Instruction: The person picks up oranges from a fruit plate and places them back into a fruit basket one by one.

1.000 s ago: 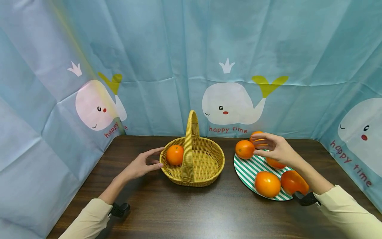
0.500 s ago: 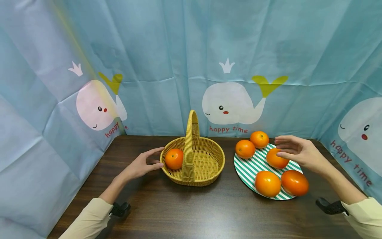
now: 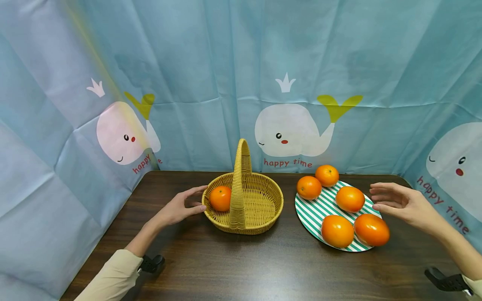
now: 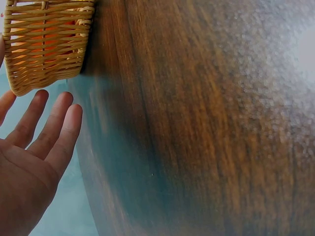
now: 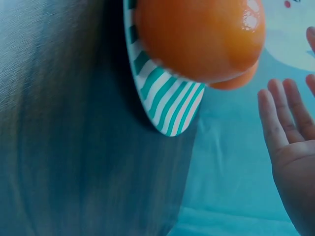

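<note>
Basket touches the straight-fingered left hand; fruit lies beside the relaxed, empty right hand.

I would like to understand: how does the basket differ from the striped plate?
The basket is yellow and woven, while the plate has green and white stripes. The basket has walls and a tall arched handle; the plate looks flat, with no handle. The basket holds one orange fruit, whereas the plate bears several. Both rest on the dark table.
</note>
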{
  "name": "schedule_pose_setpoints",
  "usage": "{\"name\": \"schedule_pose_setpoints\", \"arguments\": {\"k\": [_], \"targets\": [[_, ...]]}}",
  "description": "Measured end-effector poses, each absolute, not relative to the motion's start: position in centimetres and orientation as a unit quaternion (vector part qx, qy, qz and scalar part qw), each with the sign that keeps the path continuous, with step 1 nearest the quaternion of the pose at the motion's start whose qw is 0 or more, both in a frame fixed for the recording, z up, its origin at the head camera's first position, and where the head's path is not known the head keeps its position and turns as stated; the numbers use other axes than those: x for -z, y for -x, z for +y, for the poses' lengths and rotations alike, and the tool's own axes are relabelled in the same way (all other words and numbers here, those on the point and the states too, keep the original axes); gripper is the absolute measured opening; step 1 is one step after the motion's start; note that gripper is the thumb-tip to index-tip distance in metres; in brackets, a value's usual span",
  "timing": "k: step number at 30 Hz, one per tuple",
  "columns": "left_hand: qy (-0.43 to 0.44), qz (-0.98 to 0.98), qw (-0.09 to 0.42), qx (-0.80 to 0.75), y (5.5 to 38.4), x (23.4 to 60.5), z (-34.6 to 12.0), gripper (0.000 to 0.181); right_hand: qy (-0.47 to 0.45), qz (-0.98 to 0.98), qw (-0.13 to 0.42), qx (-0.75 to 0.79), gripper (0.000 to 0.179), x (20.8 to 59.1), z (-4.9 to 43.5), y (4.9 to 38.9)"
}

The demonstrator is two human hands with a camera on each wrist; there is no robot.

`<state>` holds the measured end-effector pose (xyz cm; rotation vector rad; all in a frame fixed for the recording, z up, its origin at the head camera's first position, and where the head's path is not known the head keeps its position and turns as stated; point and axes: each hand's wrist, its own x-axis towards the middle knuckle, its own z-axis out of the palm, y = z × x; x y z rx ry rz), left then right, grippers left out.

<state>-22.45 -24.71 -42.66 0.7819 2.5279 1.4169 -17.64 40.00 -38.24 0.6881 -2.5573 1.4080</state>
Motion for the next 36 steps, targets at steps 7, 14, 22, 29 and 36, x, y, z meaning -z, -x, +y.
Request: {"name": "schedule_pose_setpoints", "arguments": {"k": [7,14,22,29,36], "targets": [[-0.26,0.84,0.071,-0.471,22.5,42.7,-24.8,0.066,-0.263,-0.852,0.042,-0.451,0.064,39.0,40.9,16.5],[-0.258,0.842,0.068,-0.468,22.5,42.6,-24.8,0.066,-0.302,-0.848,0.005,-0.437,0.087,40.3,41.4,15.5],[-0.254,0.843,0.073,-0.469,22.4,42.7,-24.8,0.066,-0.298,-0.852,0.012,-0.431,0.092,41.5,41.3,15.3],[-0.256,0.841,0.072,-0.471,22.5,42.7,-24.8,0.065,-0.305,-0.852,0.005,-0.425,0.085,41.8,41.2,15.3],[-0.26,0.836,0.075,-0.477,22.5,42.8,-24.8,0.065,-0.329,-0.838,-0.012,-0.436,0.07,42.2,41.3,15.5]]}}
